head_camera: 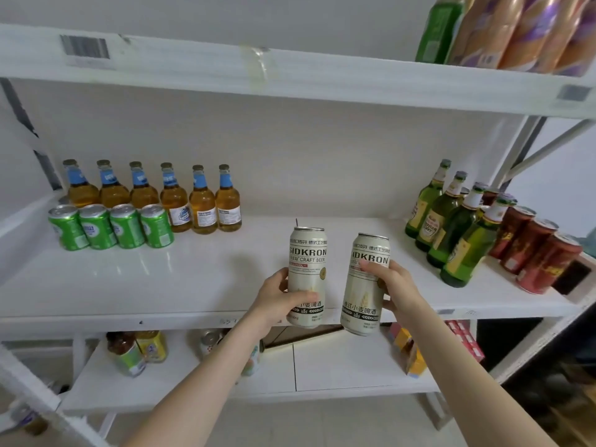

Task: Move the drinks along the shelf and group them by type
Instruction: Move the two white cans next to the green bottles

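The left hand point(276, 300) wraps its fingers point(301, 297) round one tall cream-white aluminium beer can point(308, 259). The right hand point(396, 285) clasps a second matching can point(364, 301) just beside it, both held before the white shelf point(180, 282) front edge.

Left grip point(277, 298), right grip point(395, 285): bare; forearms point(200, 375) bare, slender.

Two cream-white beer cans point(307, 266) up front: black lettering, gold wheat motif, black patterned band low down. Left, green cans point(111, 225) and amber bottles point(174, 201), blue-labelled necks. Right, green bottles point(458, 227) with yellow labels, then red cans point(535, 253). White shelf point(161, 279).
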`<state>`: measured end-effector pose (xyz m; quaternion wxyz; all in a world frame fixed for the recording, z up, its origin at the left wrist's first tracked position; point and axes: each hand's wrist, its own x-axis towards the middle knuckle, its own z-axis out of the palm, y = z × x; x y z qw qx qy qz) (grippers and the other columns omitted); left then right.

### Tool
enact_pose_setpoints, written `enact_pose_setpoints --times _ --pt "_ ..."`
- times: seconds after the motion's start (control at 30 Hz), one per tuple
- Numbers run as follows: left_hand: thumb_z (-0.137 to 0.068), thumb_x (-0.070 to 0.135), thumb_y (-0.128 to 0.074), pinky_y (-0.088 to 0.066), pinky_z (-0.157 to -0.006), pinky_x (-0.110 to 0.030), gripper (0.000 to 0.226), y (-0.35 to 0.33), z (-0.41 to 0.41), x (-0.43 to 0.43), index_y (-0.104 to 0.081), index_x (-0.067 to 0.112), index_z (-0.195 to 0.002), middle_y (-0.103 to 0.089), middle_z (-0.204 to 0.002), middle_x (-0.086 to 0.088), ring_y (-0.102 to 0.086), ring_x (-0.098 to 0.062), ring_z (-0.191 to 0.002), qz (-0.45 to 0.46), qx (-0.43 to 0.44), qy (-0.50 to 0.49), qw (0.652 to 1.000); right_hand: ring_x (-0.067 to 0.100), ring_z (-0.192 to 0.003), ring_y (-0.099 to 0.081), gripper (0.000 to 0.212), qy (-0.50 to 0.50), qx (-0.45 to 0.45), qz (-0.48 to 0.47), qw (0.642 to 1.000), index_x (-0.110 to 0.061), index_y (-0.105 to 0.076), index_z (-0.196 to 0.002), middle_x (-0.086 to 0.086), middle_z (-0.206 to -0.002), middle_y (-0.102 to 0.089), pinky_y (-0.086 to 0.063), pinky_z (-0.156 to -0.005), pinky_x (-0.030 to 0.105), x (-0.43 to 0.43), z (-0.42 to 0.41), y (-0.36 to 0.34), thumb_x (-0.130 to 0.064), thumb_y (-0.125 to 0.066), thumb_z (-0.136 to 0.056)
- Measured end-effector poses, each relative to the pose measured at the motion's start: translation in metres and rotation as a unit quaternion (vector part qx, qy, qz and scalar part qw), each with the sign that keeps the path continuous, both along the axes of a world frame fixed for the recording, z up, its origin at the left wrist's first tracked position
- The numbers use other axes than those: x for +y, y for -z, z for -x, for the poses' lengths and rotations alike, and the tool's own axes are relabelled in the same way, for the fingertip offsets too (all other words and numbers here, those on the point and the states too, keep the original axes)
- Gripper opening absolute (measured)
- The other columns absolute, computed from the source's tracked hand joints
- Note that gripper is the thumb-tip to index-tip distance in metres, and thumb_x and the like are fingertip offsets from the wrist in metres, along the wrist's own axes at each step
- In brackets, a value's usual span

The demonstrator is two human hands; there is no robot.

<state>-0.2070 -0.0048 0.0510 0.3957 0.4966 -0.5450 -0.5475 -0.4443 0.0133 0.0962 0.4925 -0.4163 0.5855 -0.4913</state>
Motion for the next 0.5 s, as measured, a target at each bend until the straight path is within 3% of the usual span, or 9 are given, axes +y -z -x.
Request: enact_pose_setpoints --times 0.1,0.23,0.37,0.5 --pt "-0.069 0.024 -0.088 -0.052 -0.064 -0.013 0.05 -0.006 0.031 -0.019 -0.064 0.035 -0.111 -0.074 -0.107 0.011 -0.07 -0.003 -0.094 0.009 -0.011 0.016 1.0 0.026 -0.098 -0.07 0.04 0.005 -0.007 0.005 1.0 -0.018 -0.064 -0.114 0.008 -0.107 -0.074 -0.056 -0.075 0.04 -0.015 0.028 -0.002 -0.034 -0.078 -0.08" --pt "-0.068 0.022 -0.089 -0.054 -0.073 -0.021 0.053 -0.011 0.069 -0.048 -0.065 0.031 -0.114 -0.074 -0.109 0.007 -0.07 -0.009 -0.099 0.014 -0.012 0.026 0.999 0.025 -0.098 -0.069 0.04 0.013 -0.012 0.012 1.0 -0.019 -0.064 -0.115 0.005 -0.107 -0.074 -0.055 -0.074 0.039 -0.039 0.064 -0.004 -0.032 -0.078 -0.08" --pt "-0.053 0.031 -0.089 -0.057 -0.087 -0.034 0.063 -0.013 0.109 -0.074 -0.066 0.029 -0.111 -0.075 -0.108 0.003 -0.071 -0.015 -0.101 0.014 -0.005 0.022 1.0 0.024 -0.098 -0.069 0.041 0.022 -0.026 0.017 0.999 -0.019 -0.064 -0.116 0.004 -0.105 -0.074 -0.053 -0.071 0.038 -0.06 0.104 -0.002 -0.029 -0.079 -0.08" --pt "-0.042 0.039 -0.089 -0.058 -0.087 -0.036 0.072 -0.008 0.149 -0.092 -0.066 0.03 -0.109 -0.076 -0.105 0.005 -0.071 -0.015 -0.1 0.003 0.0 0.011 1.0 0.025 -0.098 -0.068 0.042 0.024 -0.033 0.013 0.999 -0.019 -0.063 -0.116 0.005 -0.106 -0.073 -0.053 -0.074 0.038 -0.079 0.144 0.003 -0.028 -0.08 -0.079"
